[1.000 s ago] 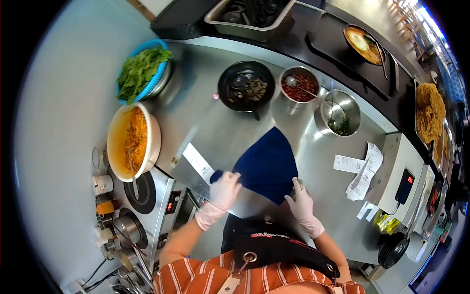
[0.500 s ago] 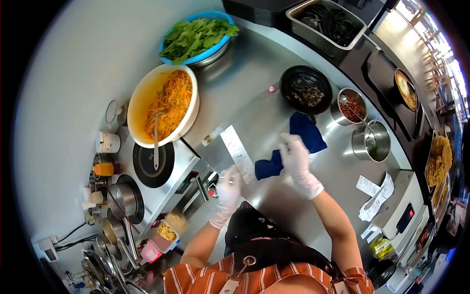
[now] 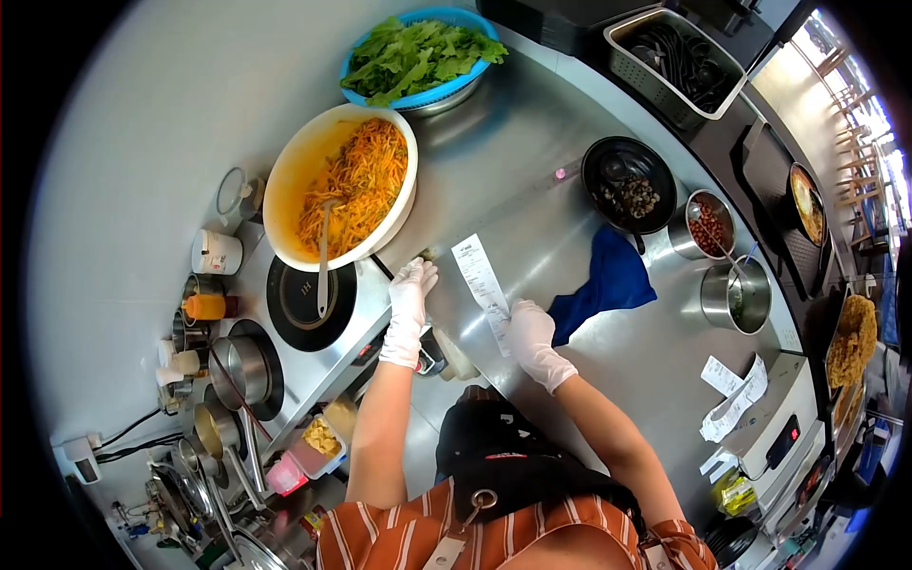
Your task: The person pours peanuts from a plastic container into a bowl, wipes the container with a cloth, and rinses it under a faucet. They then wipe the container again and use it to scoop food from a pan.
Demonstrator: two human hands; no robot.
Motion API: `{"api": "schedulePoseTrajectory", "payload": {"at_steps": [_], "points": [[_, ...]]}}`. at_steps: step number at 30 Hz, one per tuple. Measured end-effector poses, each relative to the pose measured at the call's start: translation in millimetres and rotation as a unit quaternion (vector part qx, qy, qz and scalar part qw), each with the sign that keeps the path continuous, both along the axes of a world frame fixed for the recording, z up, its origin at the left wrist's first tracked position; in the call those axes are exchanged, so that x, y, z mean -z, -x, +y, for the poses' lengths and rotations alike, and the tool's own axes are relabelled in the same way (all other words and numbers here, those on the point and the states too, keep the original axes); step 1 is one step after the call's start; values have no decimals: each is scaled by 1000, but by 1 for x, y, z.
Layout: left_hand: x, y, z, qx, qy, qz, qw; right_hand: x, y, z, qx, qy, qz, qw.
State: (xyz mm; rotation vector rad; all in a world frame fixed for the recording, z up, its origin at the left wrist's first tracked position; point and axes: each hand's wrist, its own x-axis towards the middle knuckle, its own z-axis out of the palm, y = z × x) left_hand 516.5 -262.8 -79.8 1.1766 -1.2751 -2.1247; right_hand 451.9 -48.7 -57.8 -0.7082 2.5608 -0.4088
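Observation:
My left hand [image 3: 411, 296], in a white glove, rests at the counter's edge beside the stove. Its fingers are stretched out, and they partly cover a small brownish patch on the steel. My right hand [image 3: 534, 340], gloved too, is curled closed between the lower end of a printed receipt [image 3: 478, 273] and a dark blue cloth [image 3: 608, 282]. Its fingertips lie by the receipt's right edge; whether they pinch anything is hidden. The cloth lies crumpled on the steel counter [image 3: 503, 161], below a black pan [image 3: 629, 185] holding chopped brown bits and a spoon.
A white bowl of shredded orange food [image 3: 275, 209] with a ladle stands left, a blue basket of greens [image 3: 475, 24] behind it. Steel pots [image 3: 719, 302] line the right side. The stove [image 3: 356, 328] carries pans at left; more receipts [image 3: 736, 404] lie right.
My left hand has moved forward to the counter's edge. My right hand has left the cloth's middle for the receipt's side, and the cloth's left part is bunched in. The whole view has shifted.

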Motion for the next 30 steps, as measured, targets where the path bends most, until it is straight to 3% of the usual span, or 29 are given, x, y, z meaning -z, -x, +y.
{"api": "schedulePoseTrajectory", "payload": {"at_steps": [7,9,15,22,24,25,26,27,28,30], "points": [[-7,10,11,18,63,-101,993,10,-5,3,11,12,53,998],[-10,9,22,77,22,-148,986,9,-6,3,4,12,57,998],[-8,25,34,88,-4,-166,982,10,-9,5,8,25,79,997],[-3,40,38,123,66,-165,976,10,-9,7,21,33,76,996],[0,41,35,202,139,-133,960,-8,-9,19,38,183,51,981],[-19,40,49,219,40,-31,974,-27,-5,26,82,215,12,973],[-47,44,69,243,-5,-7,970,-27,-2,37,101,290,12,952],[-72,46,88,295,0,-1,955,-81,1,54,160,328,-50,929],[-86,47,101,338,-7,-3,941,-73,1,72,152,432,-110,882],[-111,56,139,410,-31,4,911,-63,-8,102,169,493,-94,849]]}}
